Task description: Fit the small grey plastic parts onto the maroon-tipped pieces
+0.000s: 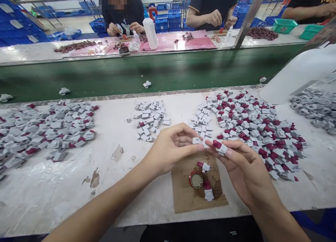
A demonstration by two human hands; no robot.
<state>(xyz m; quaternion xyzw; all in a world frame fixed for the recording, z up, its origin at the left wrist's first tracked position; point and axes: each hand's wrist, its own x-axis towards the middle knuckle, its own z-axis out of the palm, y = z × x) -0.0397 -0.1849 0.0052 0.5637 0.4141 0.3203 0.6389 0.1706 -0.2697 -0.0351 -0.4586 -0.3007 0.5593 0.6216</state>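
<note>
My left hand [172,147] pinches a small light-grey plastic block [196,140] between thumb and fingertips. Close to it, my right hand [244,165] grips a grey and dark-red plastic piece [219,146] with thumb and fingers. The two parts are held near each other; whether they touch I cannot tell. Below the hands lies a brown cardboard sheet [181,200] with damp stains. On it are a bottle cap [196,180] with its hollow side up and two grey and dark-red pieces, one upper [204,166] and one lower [208,192].
Heaps of grey and dark-red parts lie at left [55,126] and right [252,123], with a smaller grey pile [151,117] between. A large white bottle [296,74] stands at right. Beyond runs a green conveyor belt [118,74]; several people sit at the far bench.
</note>
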